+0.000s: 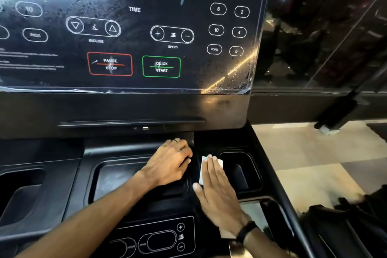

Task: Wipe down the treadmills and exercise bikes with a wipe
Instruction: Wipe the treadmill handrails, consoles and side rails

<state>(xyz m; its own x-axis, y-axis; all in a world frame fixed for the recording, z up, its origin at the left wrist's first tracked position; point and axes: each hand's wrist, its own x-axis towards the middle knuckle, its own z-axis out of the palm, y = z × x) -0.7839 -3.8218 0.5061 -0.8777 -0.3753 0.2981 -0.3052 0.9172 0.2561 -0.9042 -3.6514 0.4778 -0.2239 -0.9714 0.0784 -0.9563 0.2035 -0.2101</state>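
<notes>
Head: wipe (210, 166) under flat right hand (217, 188)

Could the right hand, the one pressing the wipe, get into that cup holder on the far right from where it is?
Probably yes. The right hand lies flat on the wipe on the ridge right beside the cup holder, and nothing lies between them.

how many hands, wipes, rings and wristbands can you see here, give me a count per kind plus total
hands: 2, left hand and right hand
wipes: 1, white wipe under the right hand
rings: 1, ring on the left hand
wristbands: 1, black wristband on the right wrist
total: 5
</notes>
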